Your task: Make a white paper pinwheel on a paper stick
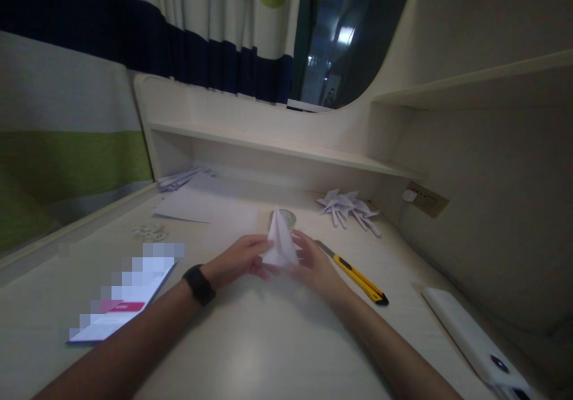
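Head view: both hands' fingers [262, 246] pinch folded paper [280, 242]; knife [356, 273] near.

Left hand [239, 261] and right hand [313, 264] together (fingers pinched)

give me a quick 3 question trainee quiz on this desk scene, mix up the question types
1. True or false: both hands hold the folded white paper above the desk.
2. Multiple choice: what lies just beyond the right hand? A) scissors B) a yellow utility knife C) a stapler
3. Fill in: the left hand has a black ____ on its wrist.

Key
1. True: the left and right hands pinch the paper from either side, its point upward.
2. B: the knife lies on the desk to the right of that hand, apart from it.
3. Band: a black wristband; whether it is a watch cannot be told.
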{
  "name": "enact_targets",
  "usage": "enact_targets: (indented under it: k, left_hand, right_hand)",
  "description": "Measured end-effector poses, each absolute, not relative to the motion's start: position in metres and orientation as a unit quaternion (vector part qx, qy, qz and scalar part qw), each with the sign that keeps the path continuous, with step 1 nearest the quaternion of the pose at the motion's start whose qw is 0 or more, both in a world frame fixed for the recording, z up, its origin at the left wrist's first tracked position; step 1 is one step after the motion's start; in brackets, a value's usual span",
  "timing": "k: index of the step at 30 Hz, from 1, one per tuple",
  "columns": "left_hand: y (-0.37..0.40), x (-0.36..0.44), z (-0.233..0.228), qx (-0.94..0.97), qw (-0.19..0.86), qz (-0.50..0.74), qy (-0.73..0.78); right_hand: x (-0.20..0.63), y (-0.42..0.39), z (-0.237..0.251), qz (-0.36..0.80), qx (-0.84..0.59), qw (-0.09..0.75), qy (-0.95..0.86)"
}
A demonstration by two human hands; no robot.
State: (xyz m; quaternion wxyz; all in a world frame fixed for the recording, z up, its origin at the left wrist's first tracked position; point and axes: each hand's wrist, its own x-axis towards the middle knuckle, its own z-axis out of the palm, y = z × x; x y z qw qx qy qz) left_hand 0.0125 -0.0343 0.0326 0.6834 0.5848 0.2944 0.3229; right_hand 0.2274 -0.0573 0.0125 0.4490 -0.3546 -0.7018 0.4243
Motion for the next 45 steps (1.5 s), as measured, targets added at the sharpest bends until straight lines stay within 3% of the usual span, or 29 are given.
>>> enact_targets:
  k: [5,10,14,18,24,35,40,45]
  left_hand:
    - [-0.032,0.009,0.036,0.646,0.607,0.331,0.323]
    - [-0.03,0.003,0.043,0.718,0.541,0.302,0.317]
    - [-0.023,-0.007,0.045,0.752,0.512,0.28,0.308]
    - [-0.014,-0.02,0.044,0.749,0.489,0.293,0.337]
    - [-0.012,-0.034,0.05,0.737,0.542,0.234,0.331]
    - [-0.017,-0.02,0.044,0.668,0.57,0.356,0.32]
    - [-0.014,-0.022,0.038,0.638,0.619,0.337,0.309]
    - [-0.012,-0.023,0.034,0.616,0.641,0.328,0.319]
  right_hand:
    - [0.228,-0.057,0.018,0.542,-0.327,0.534,-0.56]
    - [0.236,-0.047,0.02,0.514,-0.383,0.609,-0.467]
    - [0.248,-0.038,0.021,0.477,-0.468,0.591,-0.451]
    - [0.259,-0.034,0.023,0.462,-0.454,0.581,-0.493]
    - [0.26,-0.035,0.027,0.45,-0.442,0.56,-0.537]
    - [0.245,-0.047,0.028,0.441,-0.415,0.45,-0.656]
    - [0.252,-0.061,0.053,0.528,-0.313,0.287,-0.736]
    - [0.254,-0.065,0.063,0.434,-0.302,0.263,-0.807]
